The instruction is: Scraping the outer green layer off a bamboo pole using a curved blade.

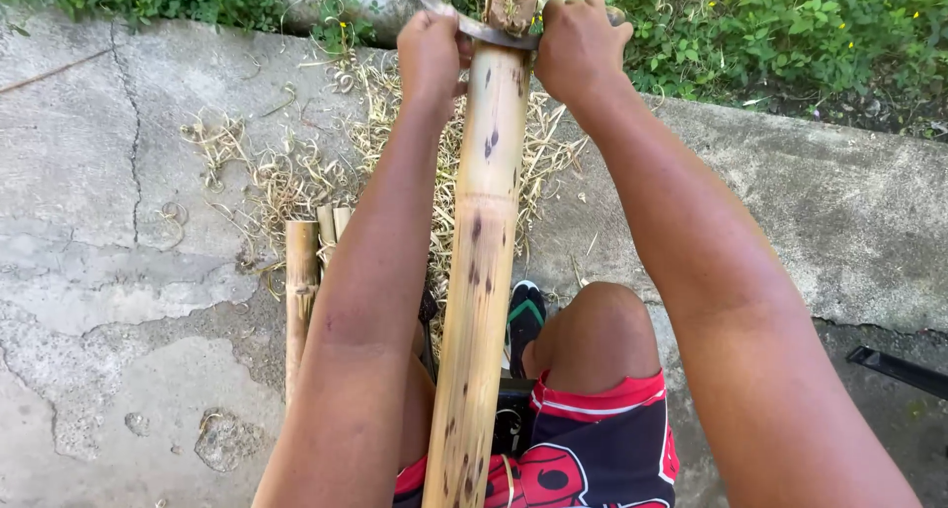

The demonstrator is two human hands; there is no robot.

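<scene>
A long pale bamboo pole [481, 251] with dark spots runs from between my knees up toward the top of the view. A curved metal blade [481, 29] lies across the pole near its far end. My left hand [430, 49] is closed on the blade's left end, its tip sticking out beyond my fist. My right hand [576, 44] is closed on the blade's right end. Both arms are stretched forward. The pole's tip above the blade looks rough and brown.
Thin bamboo shavings [296, 172] lie scattered over the cracked concrete slab [118, 222]. Shorter bamboo pieces [301, 281] rest at my left. Green plants [780, 24] grow along the slab's far edge. A dark bar [904, 370] lies at the right, my sandalled foot [525, 315] below.
</scene>
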